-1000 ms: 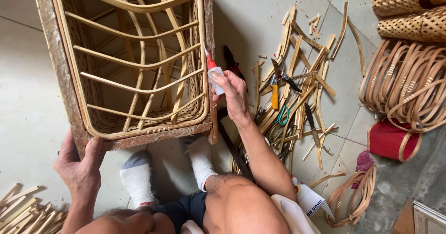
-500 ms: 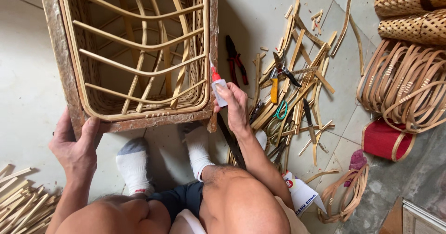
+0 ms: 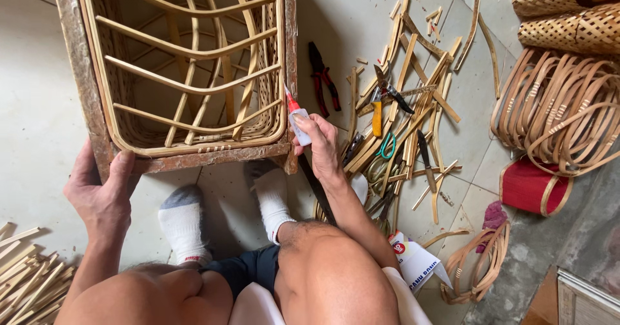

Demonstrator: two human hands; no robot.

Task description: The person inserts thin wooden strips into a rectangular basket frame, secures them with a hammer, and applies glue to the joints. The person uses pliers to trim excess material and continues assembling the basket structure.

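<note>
Head view, looking straight down: a woven rattan basket (image 3: 187,67) set in a weathered wooden frame (image 3: 77,73) is seen at eleven o'clock, tilted so that its open mouth faces the camera. The left hand (image 3: 100,192), at eight o'clock, is clamped on the lower left corner of the frame, thumb on one side and fingers wrapped over the edge. The right hand (image 3: 320,147), near the centre, is closed around a small white glue tube (image 3: 298,123) with a red nozzle; the nozzle tip is pressed against the basket's rim at its lower right corner, where the rim meets the frame. Two feet in white socks (image 3: 184,225) are placed on the tiled floor (image 3: 26,138) just below the frame, at six o'clock. Scattered bamboo strips (image 3: 413,92) are spread at two o'clock, just beside the right hand, with red-handled pliers (image 3: 323,80), a yellow-handled tool (image 3: 376,115) and a green loop (image 3: 387,145) lying among them. Coiled rattan hoops (image 3: 562,112) are stacked at three o'clock, below two woven baskets (image 3: 568,12) at one o'clock. A red band (image 3: 526,186) is seen at four o'clock, and a bundle of cut sticks (image 3: 26,273) at eight o'clock.
</note>
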